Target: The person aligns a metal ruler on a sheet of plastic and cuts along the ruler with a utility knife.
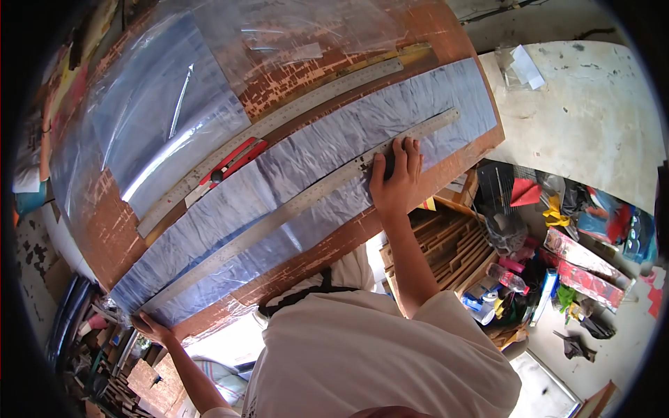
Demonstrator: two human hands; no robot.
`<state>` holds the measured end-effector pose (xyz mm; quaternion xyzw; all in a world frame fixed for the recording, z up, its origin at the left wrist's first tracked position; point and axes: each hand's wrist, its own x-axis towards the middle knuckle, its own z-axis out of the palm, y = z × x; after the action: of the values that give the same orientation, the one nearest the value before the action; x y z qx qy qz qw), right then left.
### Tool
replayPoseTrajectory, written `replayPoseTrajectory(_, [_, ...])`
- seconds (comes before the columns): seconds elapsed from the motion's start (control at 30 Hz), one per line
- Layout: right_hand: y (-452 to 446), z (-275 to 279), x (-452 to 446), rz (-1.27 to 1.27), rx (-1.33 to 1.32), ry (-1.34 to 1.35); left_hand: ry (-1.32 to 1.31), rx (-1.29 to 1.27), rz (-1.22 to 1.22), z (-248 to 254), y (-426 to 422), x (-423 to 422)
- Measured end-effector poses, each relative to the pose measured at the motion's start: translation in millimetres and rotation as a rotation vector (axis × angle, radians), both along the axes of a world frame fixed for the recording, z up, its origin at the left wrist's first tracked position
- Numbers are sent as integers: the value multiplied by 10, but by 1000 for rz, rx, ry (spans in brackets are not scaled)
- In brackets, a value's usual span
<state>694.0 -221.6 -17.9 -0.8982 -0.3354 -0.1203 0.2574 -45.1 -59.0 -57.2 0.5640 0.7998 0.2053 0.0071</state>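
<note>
A long metal ruler point(244, 240) lies slantwise across a strip of bluish, grey-streaked sheet point(313, 143) under wrinkled clear film. My right hand point(401, 174) presses on the ruler's right part with bent fingers, thumb apart. Something dark, an object or shadow, shows between its thumb and fingers. At the ruler's lower left end, by the board's edge, my left hand point(155, 329) has its fingers stretched out; some are hidden. A red cutter knife point(240, 159) with a dark knob lies beyond the strip, against a second metal ruler point(320, 90).
The brown worn board point(115, 240) carries clear plastic sheeting point(167, 104). Wood strips point(439, 254) stand below its right side, near a plastic bottle point(507, 279) and jumbled goods. A pale panel point(578, 104) lies at right. More scraps point(97, 355) crowd the lower left.
</note>
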Motion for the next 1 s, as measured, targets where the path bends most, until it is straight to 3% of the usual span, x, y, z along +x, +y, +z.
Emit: replayPoseTrajectory(1.0, [2, -2, 4, 17, 2, 17, 58, 13, -45, -54, -10, -91])
